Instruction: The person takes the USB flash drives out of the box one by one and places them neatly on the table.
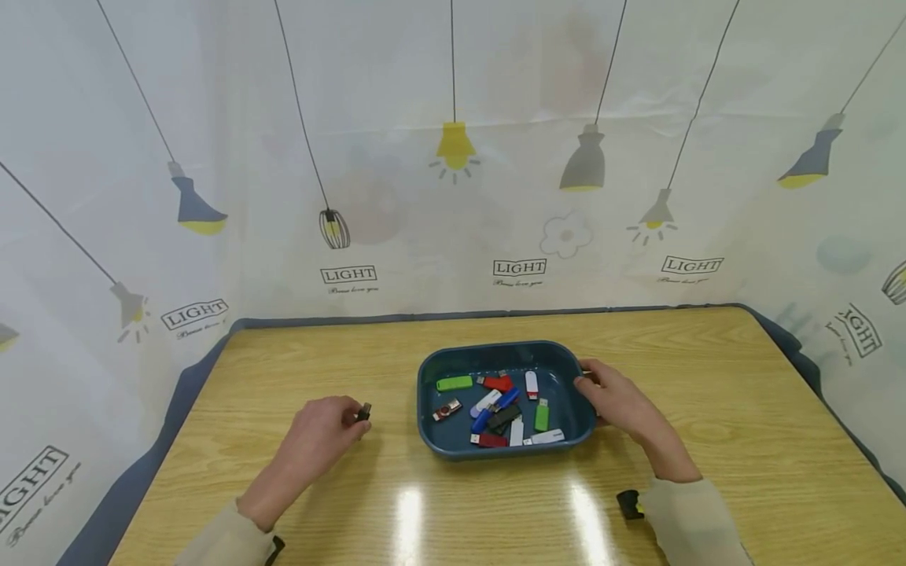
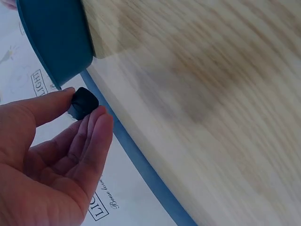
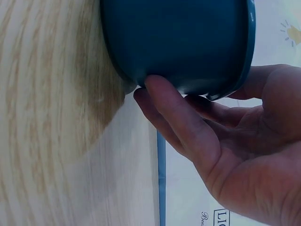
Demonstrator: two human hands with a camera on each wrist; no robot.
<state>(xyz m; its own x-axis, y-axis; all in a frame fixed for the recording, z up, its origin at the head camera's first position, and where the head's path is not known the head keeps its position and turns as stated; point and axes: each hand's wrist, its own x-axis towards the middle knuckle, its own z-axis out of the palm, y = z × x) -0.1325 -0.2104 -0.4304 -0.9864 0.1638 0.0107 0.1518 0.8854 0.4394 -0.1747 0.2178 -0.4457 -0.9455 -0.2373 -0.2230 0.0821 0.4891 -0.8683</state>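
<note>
My left hand (image 1: 322, 432) pinches a small black USB flash drive (image 2: 84, 102) between thumb and fingertips, left of the tray and above the table. In the head view its metal plug points upward. My right hand (image 1: 619, 397) grips the right end of a dark teal tray (image 1: 422, 409); the thumb lies at the rim and the fingers are against the outer wall, as the right wrist view also shows. Inside the tray lie several USB flash drives, among them a green one (image 1: 454, 383), a red one (image 1: 498, 383) and a brown-and-silver one (image 1: 447, 409).
The tray is over the middle of a wooden table (image 1: 304, 354). White cloth (image 1: 396, 196) printed with lamps hangs behind and at both sides, with a dark blue edging (image 1: 318, 320) along the table's far edge. Black wrist straps (image 1: 630, 505) show at the sleeves.
</note>
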